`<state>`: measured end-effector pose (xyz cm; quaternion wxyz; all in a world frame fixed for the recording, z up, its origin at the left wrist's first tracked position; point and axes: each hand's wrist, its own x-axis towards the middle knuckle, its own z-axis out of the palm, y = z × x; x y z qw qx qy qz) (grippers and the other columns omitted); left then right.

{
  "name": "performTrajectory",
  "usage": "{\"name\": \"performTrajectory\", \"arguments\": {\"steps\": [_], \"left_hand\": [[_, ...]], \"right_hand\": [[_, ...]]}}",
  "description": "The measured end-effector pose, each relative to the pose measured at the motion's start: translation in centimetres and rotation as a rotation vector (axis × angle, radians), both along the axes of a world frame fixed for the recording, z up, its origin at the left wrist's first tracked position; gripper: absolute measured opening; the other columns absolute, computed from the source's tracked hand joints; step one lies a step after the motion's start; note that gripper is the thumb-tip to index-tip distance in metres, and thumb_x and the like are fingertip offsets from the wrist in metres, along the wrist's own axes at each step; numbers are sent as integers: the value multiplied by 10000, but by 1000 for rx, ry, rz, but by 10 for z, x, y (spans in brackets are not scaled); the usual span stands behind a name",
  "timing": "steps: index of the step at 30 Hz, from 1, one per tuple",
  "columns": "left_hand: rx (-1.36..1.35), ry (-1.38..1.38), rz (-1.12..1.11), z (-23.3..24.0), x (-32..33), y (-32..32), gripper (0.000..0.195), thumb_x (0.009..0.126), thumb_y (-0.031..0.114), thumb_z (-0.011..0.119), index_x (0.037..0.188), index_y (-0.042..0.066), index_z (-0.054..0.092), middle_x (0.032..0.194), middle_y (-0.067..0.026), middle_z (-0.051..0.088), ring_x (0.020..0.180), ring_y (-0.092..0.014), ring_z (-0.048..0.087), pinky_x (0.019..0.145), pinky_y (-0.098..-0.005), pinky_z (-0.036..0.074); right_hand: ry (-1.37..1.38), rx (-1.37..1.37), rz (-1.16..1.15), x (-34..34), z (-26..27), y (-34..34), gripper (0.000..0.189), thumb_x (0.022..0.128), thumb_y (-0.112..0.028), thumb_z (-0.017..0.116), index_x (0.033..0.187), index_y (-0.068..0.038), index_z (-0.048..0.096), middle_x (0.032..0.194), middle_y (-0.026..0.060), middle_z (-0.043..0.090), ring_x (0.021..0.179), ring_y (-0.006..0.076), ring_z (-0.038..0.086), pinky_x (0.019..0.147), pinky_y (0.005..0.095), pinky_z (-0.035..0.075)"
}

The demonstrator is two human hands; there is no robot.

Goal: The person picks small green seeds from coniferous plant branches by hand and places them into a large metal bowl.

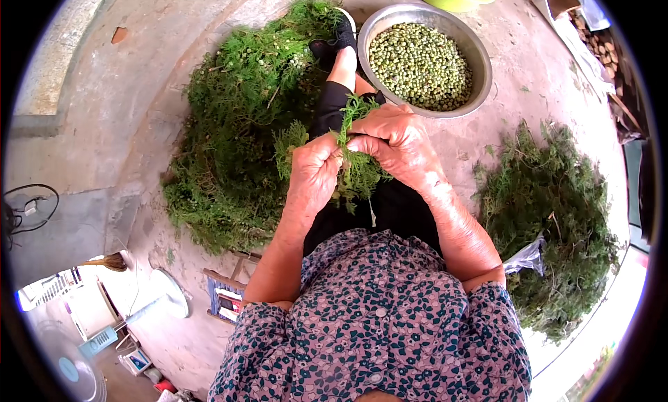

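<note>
Over my lap, my left hand (315,167) pinches a leafy conifer sprig (360,173), probably arborvitae. Close against it, the thumb and forefinger of my right hand (399,141) are on the same sprig; its green tips show above and below the fingers. Whether a cone sits between the right fingertips is hidden. To the left of my legs lies a large heap of cut conifer branches (229,125) with small pale green cones among them. Beyond my right hand stands a round steel basin (484,81), holding a broad pile of small green cones (420,65).
A lime-green plastic basin (454,1) stands behind the steel one. On the right lies a second branch heap (553,235) with a clear plastic bag (527,257) at its edge. A folding stool (225,295), a pedestal fan (99,342) and a broom (110,262) are at lower left.
</note>
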<state>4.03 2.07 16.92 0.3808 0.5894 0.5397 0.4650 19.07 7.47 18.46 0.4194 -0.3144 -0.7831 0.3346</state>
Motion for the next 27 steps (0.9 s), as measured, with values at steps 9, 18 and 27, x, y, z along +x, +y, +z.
{"name": "performTrajectory", "arguments": {"steps": [9,18,27], "left_hand": [[-39,-137,-91,-8,-2,-7,74,787,-44,509,764,-27,577,736,-52,573,611,-97,501,515,-233,427],[-89,-533,43,-3,-9,-6,99,798,104,562,756,19,593,654,-8,539,543,-78,446,479,-198,337],[-31,-831,93,8,-19,0,79,824,122,573,776,61,555,758,-47,558,567,-91,421,516,-254,339]], "right_hand": [[248,-626,161,10,-5,-6,85,746,-77,644,769,4,644,674,49,611,616,99,538,601,230,433],[768,-793,-64,34,-15,4,162,808,-151,597,914,-30,574,825,74,616,658,148,571,667,271,464],[692,-893,-14,55,-39,0,346,714,-121,688,1036,-78,570,710,-25,507,566,70,450,496,194,356]]}}
